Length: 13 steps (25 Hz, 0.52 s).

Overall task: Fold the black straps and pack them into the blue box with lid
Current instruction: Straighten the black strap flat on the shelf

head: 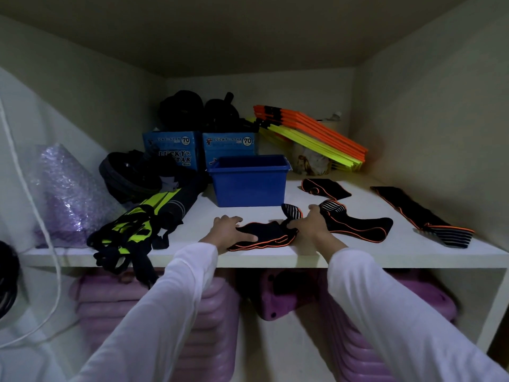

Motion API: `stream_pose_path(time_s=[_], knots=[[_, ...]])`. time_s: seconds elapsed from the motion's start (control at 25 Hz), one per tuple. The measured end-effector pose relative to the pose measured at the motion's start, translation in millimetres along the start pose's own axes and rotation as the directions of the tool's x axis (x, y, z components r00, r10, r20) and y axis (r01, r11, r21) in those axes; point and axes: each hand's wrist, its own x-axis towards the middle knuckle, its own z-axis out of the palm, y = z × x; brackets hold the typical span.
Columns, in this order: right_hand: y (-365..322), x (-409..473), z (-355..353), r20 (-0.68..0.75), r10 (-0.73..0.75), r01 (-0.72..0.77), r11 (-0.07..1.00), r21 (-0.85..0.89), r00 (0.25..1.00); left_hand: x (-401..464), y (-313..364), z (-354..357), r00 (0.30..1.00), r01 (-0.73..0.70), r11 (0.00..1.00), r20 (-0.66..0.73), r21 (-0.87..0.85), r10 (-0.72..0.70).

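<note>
Far left on the shelf (192, 213): purple bubble wrap (64, 194), then a tangle of black and neon-yellow webbing (129, 230) hanging over the front edge.

Your left hand (230, 232) lies flat on the left end of strap 1 (271, 237), fingers spread and straight, thumb along its near edge, pressing it to the shelf near the front edge.

Blue box (249, 188) sits just behind strap 1, open, no lid on it. I can't see inside. 2 Lucky Star cartons (230, 146) stand behind it.

Your right hand (311, 224) is on the right end of strap 1, fingers curled, pinching the bunched fabric; the striped end (292, 210) sticks up just above the fingers. That hand also touches strap 2 (358, 226), which lies unfolded just right of it.

Strap 3 (325, 187) lies loosely folded further back, right of the box. Strap 4 (421, 216) lies stretched out straight at far right, well apart from the rest.

Orange and yellow slats (311, 133) are stacked at the back right.
</note>
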Motion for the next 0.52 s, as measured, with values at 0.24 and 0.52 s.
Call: stream_pose_path(time_s=[0.24,0.52], knots=[[0,10,-4,0.107,0.067,-0.053,0.99,-0.13,0.992,0,8,-8,0.998,0.011,0.984,-0.059,-0.179,-0.022],[3,14,-12,0.063,0.122,-0.129,0.984,0.123,0.991,4,3,-19,0.997,0.014,0.962,-0.072,-0.272,-0.035]])
